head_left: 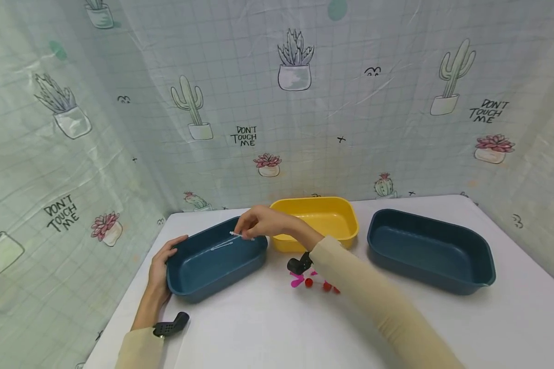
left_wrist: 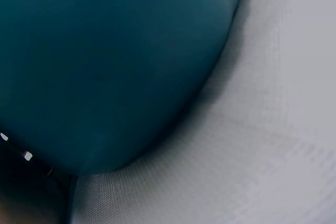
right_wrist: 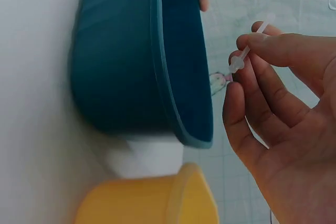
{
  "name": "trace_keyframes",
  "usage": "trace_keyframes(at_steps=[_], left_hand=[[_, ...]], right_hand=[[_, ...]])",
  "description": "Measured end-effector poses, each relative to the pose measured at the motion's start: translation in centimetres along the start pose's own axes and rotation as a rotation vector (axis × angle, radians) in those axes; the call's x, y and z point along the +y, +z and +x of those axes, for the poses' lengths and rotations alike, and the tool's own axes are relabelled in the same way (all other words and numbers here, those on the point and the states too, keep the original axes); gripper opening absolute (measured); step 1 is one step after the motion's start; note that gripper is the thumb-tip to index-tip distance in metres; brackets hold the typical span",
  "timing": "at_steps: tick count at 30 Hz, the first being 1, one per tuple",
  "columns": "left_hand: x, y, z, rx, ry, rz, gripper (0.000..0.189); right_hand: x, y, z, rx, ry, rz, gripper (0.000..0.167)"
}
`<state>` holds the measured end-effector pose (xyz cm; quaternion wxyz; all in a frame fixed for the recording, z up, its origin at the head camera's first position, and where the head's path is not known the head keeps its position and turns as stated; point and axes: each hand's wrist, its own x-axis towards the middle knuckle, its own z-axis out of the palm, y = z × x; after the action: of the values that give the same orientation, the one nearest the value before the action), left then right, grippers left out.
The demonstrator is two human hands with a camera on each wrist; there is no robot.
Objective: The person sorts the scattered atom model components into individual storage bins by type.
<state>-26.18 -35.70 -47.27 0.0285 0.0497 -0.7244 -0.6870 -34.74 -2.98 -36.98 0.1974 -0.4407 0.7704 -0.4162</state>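
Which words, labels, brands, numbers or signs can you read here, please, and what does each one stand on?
"DON'T TOUCH ME": cactus-print backdrop, rear, left of centre.
"DON'T TOUCH ME": backdrop, rear, at right.
"DON'T TOUCH ME": backdrop, left side.
"x": small marks scattered on the backdrop.
None legible on the left blue tray, right blue tray or yellow tray.

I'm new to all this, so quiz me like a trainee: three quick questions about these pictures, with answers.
1. True or false: the left hand touches the left blue tray.
2. Which hand pinches a small whitish piece? A) left B) right C) neither
3. Fill in: the middle tray is coloured ____.

Key: 1. True. 2. B, the right hand. 3. Yellow.
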Motion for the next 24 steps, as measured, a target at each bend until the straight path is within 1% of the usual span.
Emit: trace_keyframes(at_steps=[4, 7, 12, 17, 20, 24], left_hand=[[-0.2, 0.1, 0.1, 0.001, 0.007, -0.009, 0.052], [-0.3, 0.0, 0.1, 0.002, 0.004, -0.005, 0.052], [-0.2, -0.1, 0.1, -0.005, 0.014, -0.011, 0.053], [-0.2, 0.0, 0.3, -0.013, -0.007, -0.015, 0.054], [-0.2, 0.1, 0.4, -0.01, -0.008, -0.012, 0.054], [-0.3, 0.1, 0.6, -0.01, -0.002, -0.013, 0.054]], right_hand=[[0.4, 0.7, 1.5, 0.004, 0.021, 0.004, 0.023], [0.5, 1.2, 2.4, -0.009, 0.03, 0.005, 0.023], [0.7, 2.1, 3.9, -0.022, 0.054, 0.058, 0.023], [1.6, 3.0, 5.1, -0.039, 0.1, 0.092, 0.025], [2.3, 3.6, 5.8, -0.051, 0.12, 0.087, 0.026], [3.1, 4.4, 6.5, -0.052, 0.139, 0.064, 0.025]])
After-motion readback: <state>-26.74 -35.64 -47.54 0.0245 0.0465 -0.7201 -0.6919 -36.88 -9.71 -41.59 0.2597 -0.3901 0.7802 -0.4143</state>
